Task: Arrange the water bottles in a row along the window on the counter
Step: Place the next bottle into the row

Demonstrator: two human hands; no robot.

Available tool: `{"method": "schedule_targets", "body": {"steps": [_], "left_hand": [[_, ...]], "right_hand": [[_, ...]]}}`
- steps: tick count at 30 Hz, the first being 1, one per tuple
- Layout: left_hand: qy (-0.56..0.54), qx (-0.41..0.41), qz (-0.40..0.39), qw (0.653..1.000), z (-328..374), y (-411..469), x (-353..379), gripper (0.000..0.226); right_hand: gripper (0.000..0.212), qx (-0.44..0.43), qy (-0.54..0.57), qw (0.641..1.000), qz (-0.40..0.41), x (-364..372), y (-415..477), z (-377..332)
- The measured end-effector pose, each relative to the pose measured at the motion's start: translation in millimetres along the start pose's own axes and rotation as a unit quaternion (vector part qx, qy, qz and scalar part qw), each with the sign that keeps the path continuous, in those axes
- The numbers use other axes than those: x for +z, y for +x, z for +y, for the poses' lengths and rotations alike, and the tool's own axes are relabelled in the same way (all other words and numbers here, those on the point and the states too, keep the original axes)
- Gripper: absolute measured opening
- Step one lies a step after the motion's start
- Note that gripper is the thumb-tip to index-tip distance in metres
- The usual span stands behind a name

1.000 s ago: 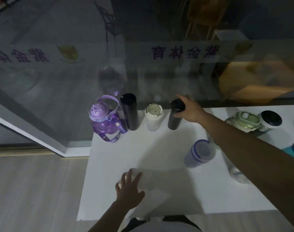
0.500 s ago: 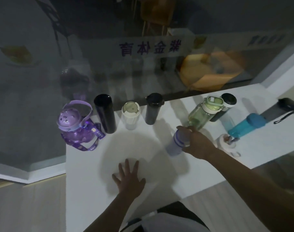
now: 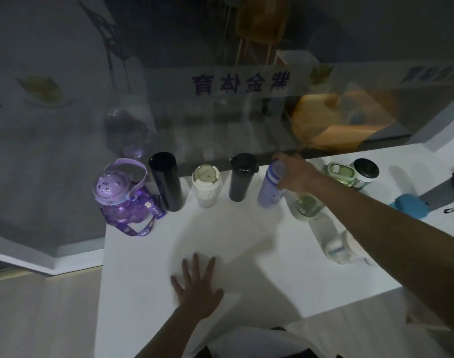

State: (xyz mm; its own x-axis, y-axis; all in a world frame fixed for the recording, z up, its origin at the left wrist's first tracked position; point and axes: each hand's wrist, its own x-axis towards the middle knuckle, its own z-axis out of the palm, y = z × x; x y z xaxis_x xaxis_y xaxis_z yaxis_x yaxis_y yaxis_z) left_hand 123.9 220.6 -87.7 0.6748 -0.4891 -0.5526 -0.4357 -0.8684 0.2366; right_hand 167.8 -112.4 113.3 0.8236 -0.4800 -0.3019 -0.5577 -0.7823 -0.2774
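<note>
Along the window (image 3: 220, 120) on the white counter (image 3: 246, 241) stand a purple cat-lid jug (image 3: 120, 200), a tall black flask (image 3: 166, 180), a white cup-bottle (image 3: 206, 186) and a black flip-top bottle (image 3: 240, 180). My right hand (image 3: 295, 174) is shut on the top of a lilac bottle (image 3: 270, 189), which stands just right of the black flip-top bottle. My left hand (image 3: 197, 288) lies flat and open on the counter near its front edge, holding nothing.
A clear green-lid bottle (image 3: 308, 205) and a black-capped bottle (image 3: 365, 171) stand right of my hand. A teal bottle (image 3: 412, 205), a dark bottle (image 3: 453, 184) and a white-capped clear bottle (image 3: 334, 244) lie further right. The counter's left edge drops to the floor (image 3: 40, 319).
My right hand let go of the black flip-top bottle, took the lilac bottle from mid-counter and carried it back to the window beside that bottle. My left hand stayed flat on the counter.
</note>
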Motion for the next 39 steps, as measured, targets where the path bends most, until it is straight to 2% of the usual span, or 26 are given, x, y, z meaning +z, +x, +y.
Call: {"method": "schedule_targets", "body": {"steps": [4, 8, 13, 22, 26, 28, 34, 37, 39], "left_hand": [[-0.002, -0.014, 0.006, 1.0, 2.9, -1.0, 0.6, 0.084], [-0.006, -0.033, -0.002, 0.999, 10.4, 0.4, -0.6, 0.083], [-0.022, -0.067, 0.001, 0.997, 22.2, 0.3, 0.1, 0.08], [-0.033, -0.08, 0.008, 0.996, 28.6, -0.2, -0.8, 0.079], [-0.017, -0.091, 0.009, 0.996, 33.1, 2.0, -4.4, 0.084], [-0.014, -0.094, 0.011, 0.995, 39.6, 5.6, -9.4, 0.085], [-0.009, -0.022, 0.002, 1.0, 62.0, 24.6, -22.4, 0.081], [0.0, 0.022, 0.005, 1.0, 72.0, 33.8, -20.2, 0.08], [0.006, 0.044, 0.005, 0.999, 80.2, 38.0, -17.5, 0.081]], "right_hand": [[0.08, 0.008, -0.008, 1.0, 0.014, 0.6, 41.6, 7.9], [0.086, 0.008, 0.003, 1.0, 0.013, 15.0, 64.6, 17.8], [0.075, -0.024, 0.024, 0.999, 0.027, 26.0, 77.1, 29.1], [0.086, -0.037, 0.022, 0.999, 0.001, 19.3, 77.8, 37.6], [0.098, -0.033, 0.035, 0.999, -0.007, 7.5, 64.6, 33.4], [0.094, -0.046, 0.032, 0.998, 0.012, -5.9, 54.2, 30.0], [0.06, -0.087, 0.07, 0.992, 0.064, -54.8, -1.3, 48.8], [0.063, -0.065, 0.085, 0.987, 0.117, -56.3, -23.6, 80.7], [0.072, -0.034, 0.084, 0.989, 0.115, -50.5, -35.4, 102.6]]}}
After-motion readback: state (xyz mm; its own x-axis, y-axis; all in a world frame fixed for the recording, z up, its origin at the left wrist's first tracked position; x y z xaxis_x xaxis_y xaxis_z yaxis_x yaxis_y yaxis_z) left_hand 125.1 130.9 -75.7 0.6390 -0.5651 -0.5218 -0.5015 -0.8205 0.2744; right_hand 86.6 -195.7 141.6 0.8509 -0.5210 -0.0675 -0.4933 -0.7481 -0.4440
